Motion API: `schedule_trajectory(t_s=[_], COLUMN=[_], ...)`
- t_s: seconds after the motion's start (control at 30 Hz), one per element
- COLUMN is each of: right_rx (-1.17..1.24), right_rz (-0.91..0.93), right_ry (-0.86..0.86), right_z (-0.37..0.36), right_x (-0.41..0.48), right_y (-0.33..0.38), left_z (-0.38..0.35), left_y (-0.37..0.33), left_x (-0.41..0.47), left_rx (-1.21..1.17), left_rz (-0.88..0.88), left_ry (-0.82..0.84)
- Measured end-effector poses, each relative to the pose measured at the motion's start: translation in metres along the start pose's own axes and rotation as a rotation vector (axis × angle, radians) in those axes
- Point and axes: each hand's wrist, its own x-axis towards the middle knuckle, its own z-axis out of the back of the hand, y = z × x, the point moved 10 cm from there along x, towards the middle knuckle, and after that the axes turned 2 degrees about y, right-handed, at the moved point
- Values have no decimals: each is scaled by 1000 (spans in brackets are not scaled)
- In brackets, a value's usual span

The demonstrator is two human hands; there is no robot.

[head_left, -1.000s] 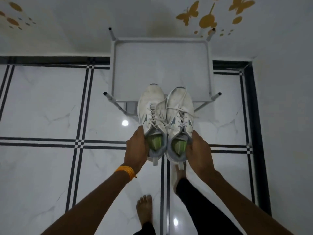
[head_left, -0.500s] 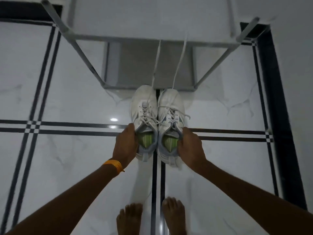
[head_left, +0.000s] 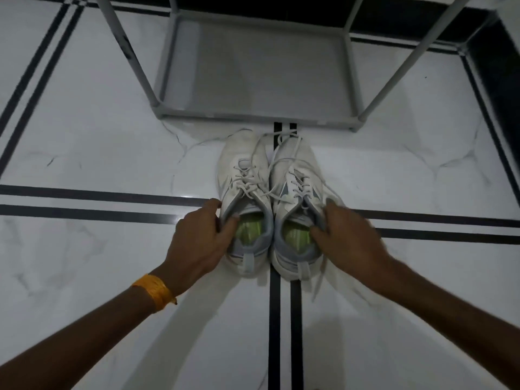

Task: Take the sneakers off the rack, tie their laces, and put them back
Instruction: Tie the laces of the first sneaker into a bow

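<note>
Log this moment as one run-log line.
stage: sneakers off rack, on floor | left hand: grips left sneaker collar | right hand: grips right sneaker collar | laces: untied | rack: bottom shelf bare

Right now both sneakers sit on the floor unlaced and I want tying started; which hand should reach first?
Right. The right hand grips the right sneaker, and a loose lace trails beside that wrist. The left hand has no lace end nearby.

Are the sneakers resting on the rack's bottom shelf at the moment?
No, both sneakers sit on the floor tiles in front of the rack, laces loose.
</note>
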Motion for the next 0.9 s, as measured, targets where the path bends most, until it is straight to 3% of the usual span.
schedule_trajectory(t_s=[0.07,0.17,0.23,0.3,0.4,0.67,0.9], right_rx=[-168,21,197,270,389,358,506], right_rz=[23,315,445,446,374,355,223], right_ry=[-97,-296,-233,-122,-15,-113,-206], right_z=[31,67,58,33,7,8,16], right_x=[0,-4,2,12,21,28,35], right_y=[6,52,78,91,93,89,76], left_z=[20,44,41,26,14,31,43], left_y=[-3,-21,-41,-54,-58,-51,-33], left_x=[-3,5,16,24,31,19,28], left_rx=[43,-27,-23,16,132,196,69], left_rz=[-61,-287,-465,-537,-523,-493,-253], left_ry=[-70,-165,-103,20,59,-61,-106])
